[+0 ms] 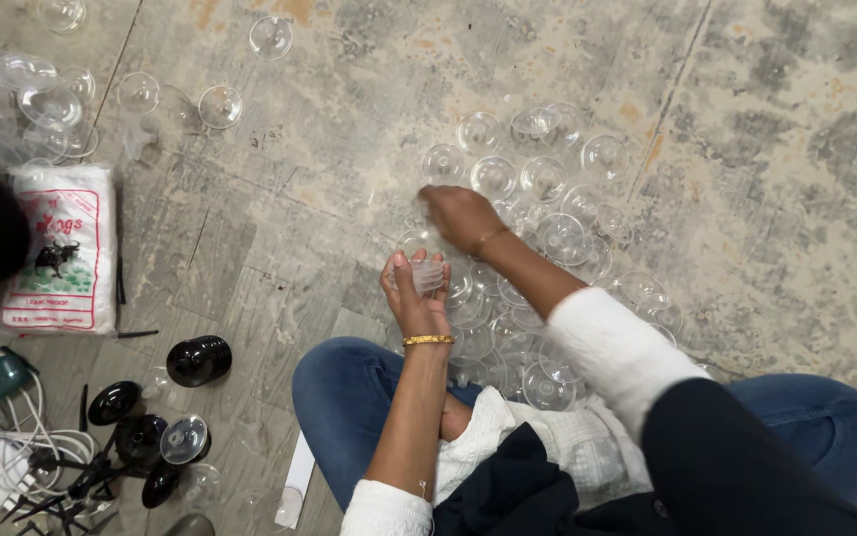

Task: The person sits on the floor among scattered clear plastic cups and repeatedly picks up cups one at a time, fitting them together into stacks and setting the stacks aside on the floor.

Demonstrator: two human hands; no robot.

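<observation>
The left hand [417, 298] is holding one small clear plastic cup [428, 275] up in front of the person, with the fingers [401, 278] curled around it. The right hand [460, 216] is reaching out and down to the floor [766, 179], and its fingers are closing on a clear piece at the edge of a big pile of clear plastic domes [548, 238]; I cannot tell just which piece it is touching. The pile is lying just past the person's knees and there are too many domes to count, well over twenty, many of them lying on top of each other. A gold bangle [428, 340] is sitting on the left wrist. The person is sitting on the floor in blue jeans [349, 397] and a white top. Far to the left, a second bunch of clear domes [41, 99] is lying near the top corner, and three more are lying loose beside it. One white plastic bag [66, 248] with red print is lying flat below them. Nearer the bottom left, one black round jar [198, 359] is lying on its side, a few black round bases [116, 401] are lying close by, and some white cables [11, 447] are curling in a heap.
</observation>
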